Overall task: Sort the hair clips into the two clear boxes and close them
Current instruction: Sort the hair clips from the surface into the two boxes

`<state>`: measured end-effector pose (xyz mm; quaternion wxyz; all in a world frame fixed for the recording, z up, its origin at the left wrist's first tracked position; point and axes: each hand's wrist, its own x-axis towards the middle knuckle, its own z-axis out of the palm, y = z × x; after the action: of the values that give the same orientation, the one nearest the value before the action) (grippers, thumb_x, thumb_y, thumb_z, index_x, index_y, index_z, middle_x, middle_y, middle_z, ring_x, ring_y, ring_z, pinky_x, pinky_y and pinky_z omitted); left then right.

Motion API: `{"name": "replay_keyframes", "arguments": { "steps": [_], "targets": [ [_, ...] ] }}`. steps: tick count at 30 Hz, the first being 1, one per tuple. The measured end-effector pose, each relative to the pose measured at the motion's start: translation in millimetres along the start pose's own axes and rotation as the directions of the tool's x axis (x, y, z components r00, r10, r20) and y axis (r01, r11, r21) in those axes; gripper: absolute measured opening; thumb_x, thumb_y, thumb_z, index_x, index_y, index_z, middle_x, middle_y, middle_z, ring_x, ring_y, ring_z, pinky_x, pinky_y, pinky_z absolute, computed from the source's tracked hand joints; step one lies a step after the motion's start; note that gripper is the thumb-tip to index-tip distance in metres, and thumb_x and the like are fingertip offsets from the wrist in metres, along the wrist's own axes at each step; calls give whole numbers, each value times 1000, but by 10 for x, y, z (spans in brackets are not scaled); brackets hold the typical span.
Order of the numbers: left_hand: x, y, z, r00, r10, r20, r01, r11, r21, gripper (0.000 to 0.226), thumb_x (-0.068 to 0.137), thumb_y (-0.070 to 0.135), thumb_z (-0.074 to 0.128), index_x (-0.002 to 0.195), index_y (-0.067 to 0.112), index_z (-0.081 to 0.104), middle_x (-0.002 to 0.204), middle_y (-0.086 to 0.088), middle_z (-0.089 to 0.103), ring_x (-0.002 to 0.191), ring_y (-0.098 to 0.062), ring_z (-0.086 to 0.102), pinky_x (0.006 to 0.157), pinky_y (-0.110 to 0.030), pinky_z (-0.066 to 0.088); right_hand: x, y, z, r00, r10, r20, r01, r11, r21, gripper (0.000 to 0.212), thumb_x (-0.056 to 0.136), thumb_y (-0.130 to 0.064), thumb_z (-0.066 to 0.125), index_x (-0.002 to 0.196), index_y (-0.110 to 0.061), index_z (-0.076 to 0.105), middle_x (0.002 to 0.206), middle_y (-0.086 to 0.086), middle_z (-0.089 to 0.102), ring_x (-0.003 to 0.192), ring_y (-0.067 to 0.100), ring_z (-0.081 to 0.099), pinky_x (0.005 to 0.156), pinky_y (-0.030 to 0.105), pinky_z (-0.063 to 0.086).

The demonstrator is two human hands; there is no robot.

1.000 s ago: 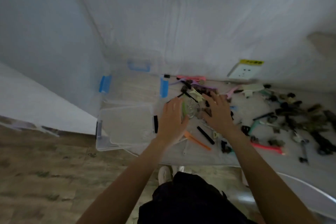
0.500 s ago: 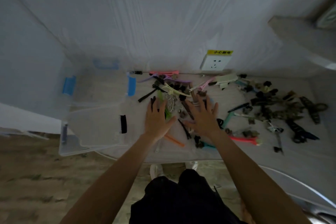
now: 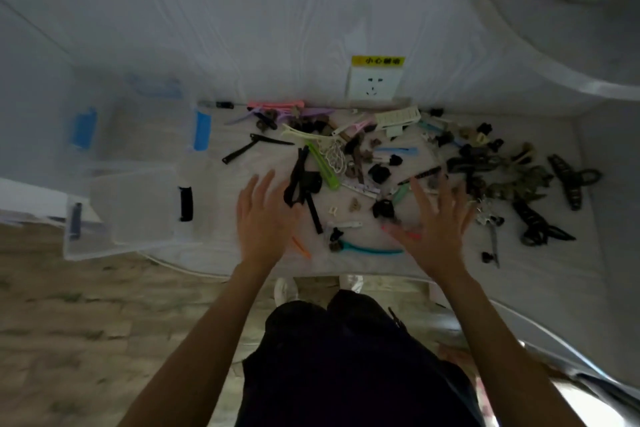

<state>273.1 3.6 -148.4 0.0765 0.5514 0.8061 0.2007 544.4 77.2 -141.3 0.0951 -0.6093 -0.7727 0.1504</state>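
Observation:
Many hair clips (image 3: 353, 163) of mixed colours lie scattered over the white table (image 3: 554, 253), from the centre out to the right. Two clear boxes stand at the table's left end: one with blue latches (image 3: 138, 130) at the back, one with black latches (image 3: 135, 208) in front of it. My left hand (image 3: 263, 222) hovers over the table with fingers spread, just left of a black clip (image 3: 298, 180). My right hand (image 3: 436, 225) is also spread flat over clips near the front; a teal clip (image 3: 370, 248) lies between the hands. Neither hand holds anything.
A white wall socket (image 3: 374, 85) with a yellow label sits on the wall behind the table. The wooden floor (image 3: 69, 322) lies below left. A white curved surface (image 3: 554, 45) juts in at the upper right. My dark trousers and white shoes show below the table's edge.
Both hands have drawn apart and pulled back from the pile toward the front edge, spreading clips out. The camera view has swung right, so the boxes now sit further left.

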Motion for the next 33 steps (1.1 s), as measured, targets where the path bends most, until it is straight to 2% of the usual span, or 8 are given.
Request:
{"name": "replay_keyframes", "arguments": {
  "steps": [4, 8, 13, 16, 19, 25, 29, 33],
  "targets": [
    [-469, -180, -3, 966, -243, 86, 238, 969, 65, 78, 72, 70, 37, 140, 33, 31, 153, -1, 26, 142, -32, 18, 109, -59, 21, -477, 250, 66, 966, 254, 51, -252, 967, -37, 118, 45, -98, 23, 145, -38, 9, 157, 12, -4, 141, 43, -9, 102, 70, -8],
    [-532, -86, 156, 941, -259, 217, 242, 965, 103, 103, 58, 84, 37, 145, 33, 12, 156, -4, 14, 143, -36, 11, 108, -64, 15, -538, 385, 144, 913, 380, 149, -386, 923, 10, 127, 38, -97, 37, 144, -41, -4, 156, 13, -12, 140, 43, -13, 103, 75, -3],
    [-348, 292, 466, 961, -153, 230, 138, 987, 77, 110, 65, 79, 40, 144, 6, 20, 152, -23, 17, 141, -42, 13, 113, -58, 17, -292, 140, 346, 972, 156, 175, -161, 987, 13, 110, 54, -92, 34, 144, -31, 17, 154, 22, 8, 137, 53, 4, 106, 69, 3],
    [-177, 555, 588, 984, -75, 160, 102, 981, -167, 94, 76, 69, 44, 144, 10, 17, 152, -24, 14, 141, -41, 12, 113, -53, 21, -15, -46, 425, 981, 128, 148, -135, 990, 43, 98, 61, -82, 39, 143, -30, 23, 155, 21, 6, 138, 51, 3, 108, 64, -1],
    [-31, 813, 658, 984, 21, 177, 36, 950, -309, 87, 81, 64, 45, 147, 16, 15, 155, -17, 4, 144, -30, 2, 114, -47, 21, 224, -70, 448, 993, 70, 98, -82, 989, 125, 79, 73, -65, 44, 138, -21, 38, 153, 22, 13, 139, 48, 8, 110, 62, 11],
    [-34, 1046, 713, 978, 168, 123, -168, 986, -4, 79, 74, 58, 59, 140, 26, 29, 153, -12, 21, 142, -30, 13, 114, -55, 15, 216, 329, -18, 985, -144, -99, 167, 942, 292, 47, 81, -18, 59, 127, -21, 52, 152, 1, 15, 140, 35, 17, 114, 38, 20],
    [-14, 1165, 731, 941, 314, 124, -329, 936, 128, 76, 70, 66, 59, 134, 30, 42, 151, -7, 27, 140, -27, 12, 112, -51, -5, 67, 1068, -364, 919, 106, -380, -46, 986, 162, 44, 84, -35, 55, 124, -18, 54, 144, 16, 38, 128, 33, 38, 104, 45, 33],
    [47, 1432, 809, 872, 452, 189, -476, 874, 102, 83, 69, 70, 57, 138, 29, 33, 154, -7, 22, 142, -25, 7, 113, -54, -1, 108, 1743, -539, 835, 478, -272, -434, 876, 210, 81, 76, -65, 38, 142, -17, 34, 149, 26, 23, 137, 45, 19, 112, 56, 18]
  ]
}}
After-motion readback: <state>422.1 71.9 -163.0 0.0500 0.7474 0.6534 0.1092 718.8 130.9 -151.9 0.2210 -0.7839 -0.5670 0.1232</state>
